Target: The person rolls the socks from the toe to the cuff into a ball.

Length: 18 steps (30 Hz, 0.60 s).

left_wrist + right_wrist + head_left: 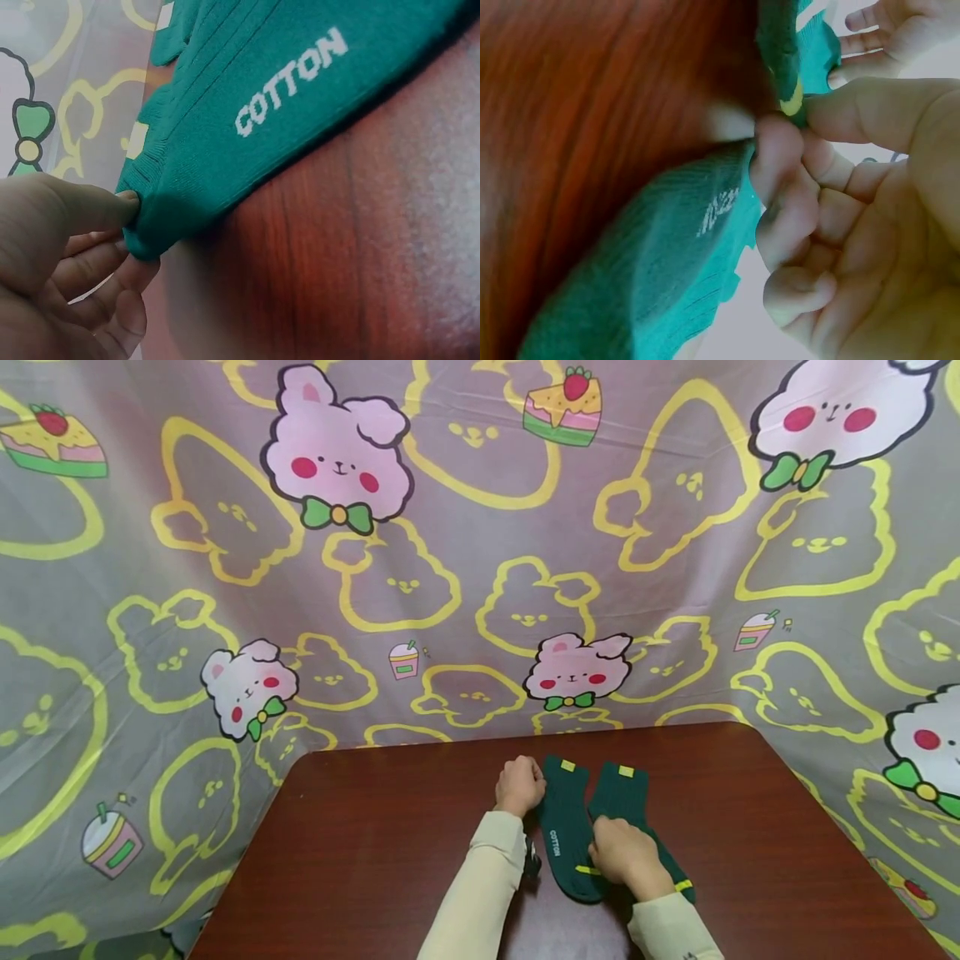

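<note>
Two dark green ribbed socks lie side by side on the table. The left sock (564, 822) carries the white word COTTON and a yellow stripe near its toe. My left hand (520, 785) pinches a corner of its cuff between thumb and fingers, as the left wrist view shows. My right hand (628, 856) pinches the same sock's edge by the yellow stripe, and its other fingers curl in toward the palm. The right sock (619, 793) passes partly beneath my right hand, which hides its middle. Each cuff bears a small yellow patch.
The brown wooden table (375, 852) has rounded far corners. A grey-pink cloth (465, 543) printed with cartoon rabbits and yellow outlines hangs behind it and along both sides. A dark device (532, 860) sits at my left wrist.
</note>
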### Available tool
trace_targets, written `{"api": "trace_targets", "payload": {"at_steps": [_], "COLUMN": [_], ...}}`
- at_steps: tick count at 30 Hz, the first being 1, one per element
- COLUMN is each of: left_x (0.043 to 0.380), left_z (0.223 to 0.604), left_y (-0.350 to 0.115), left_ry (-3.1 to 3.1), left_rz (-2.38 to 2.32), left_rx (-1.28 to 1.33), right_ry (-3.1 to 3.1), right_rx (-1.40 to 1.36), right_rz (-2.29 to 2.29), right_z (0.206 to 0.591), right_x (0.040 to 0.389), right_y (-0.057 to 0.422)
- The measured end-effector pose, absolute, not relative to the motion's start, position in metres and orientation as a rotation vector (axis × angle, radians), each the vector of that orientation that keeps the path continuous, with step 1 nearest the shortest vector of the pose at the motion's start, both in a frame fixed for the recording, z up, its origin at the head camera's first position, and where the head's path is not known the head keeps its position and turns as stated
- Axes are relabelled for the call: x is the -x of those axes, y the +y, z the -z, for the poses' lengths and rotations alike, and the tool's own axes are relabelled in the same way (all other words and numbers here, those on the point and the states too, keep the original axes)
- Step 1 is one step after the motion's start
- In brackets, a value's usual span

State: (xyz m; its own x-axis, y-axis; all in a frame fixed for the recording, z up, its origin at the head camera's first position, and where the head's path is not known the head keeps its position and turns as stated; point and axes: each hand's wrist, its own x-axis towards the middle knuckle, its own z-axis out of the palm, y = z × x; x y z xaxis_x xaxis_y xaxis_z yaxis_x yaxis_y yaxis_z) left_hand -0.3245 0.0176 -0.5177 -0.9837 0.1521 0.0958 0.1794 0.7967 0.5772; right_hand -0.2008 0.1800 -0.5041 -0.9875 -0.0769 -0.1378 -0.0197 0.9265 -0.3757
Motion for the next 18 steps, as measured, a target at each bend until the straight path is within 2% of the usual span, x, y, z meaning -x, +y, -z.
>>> {"api": "trace_targets", "payload": {"at_steps": [18], "left_x": [0.324], "left_z": [0.497], "left_y": [0.023], "left_ry": [-2.922], "left_rz": [0.970], "left_rx": [0.293], "right_ry": [3.016], "right_rx": [0.129], "right_rz": [0.668], "right_z": [0.485], "right_x": [0.198], "right_y": [0.188]}}
